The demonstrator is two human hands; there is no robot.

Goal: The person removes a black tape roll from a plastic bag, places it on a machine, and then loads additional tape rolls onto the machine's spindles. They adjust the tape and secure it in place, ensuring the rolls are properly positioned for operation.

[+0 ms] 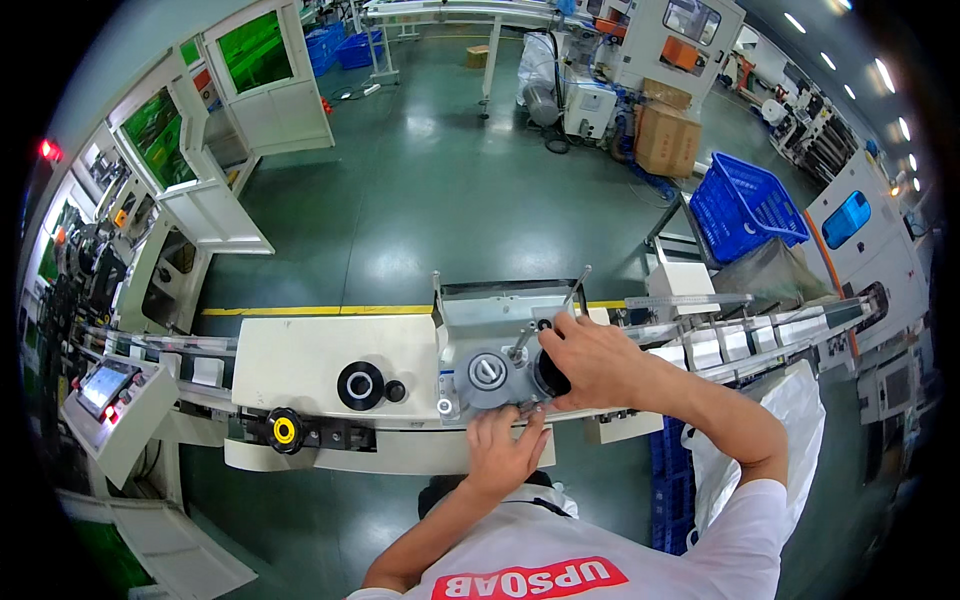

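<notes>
Grey metal makes up the machine plate (480, 335) that both my hands work at, set into the long cream-white machine housing (300, 360) running left to right in front of me. My right hand (590, 362) comes in from the right, forearm bent at the elbow and angled toward the left, wrist cocked. Its fingers curl closed around a black round knob (548, 378) on the right part of the plate, thumb side toward me. My left hand (505, 450) rises from the near edge, forearm nearly straight up the picture, fingers bent onto the near edge of the plate just below a grey round metal disc (488, 373); I cannot tell whether it grips anything there or only presses. The disc sits just left of the knob. Farther left on the housing sit a black ring-shaped dial (360, 385) and, near the front edge, a black handwheel with a yellow centre (285, 430). Far right stands a blue plastic crate (745, 205).
</notes>
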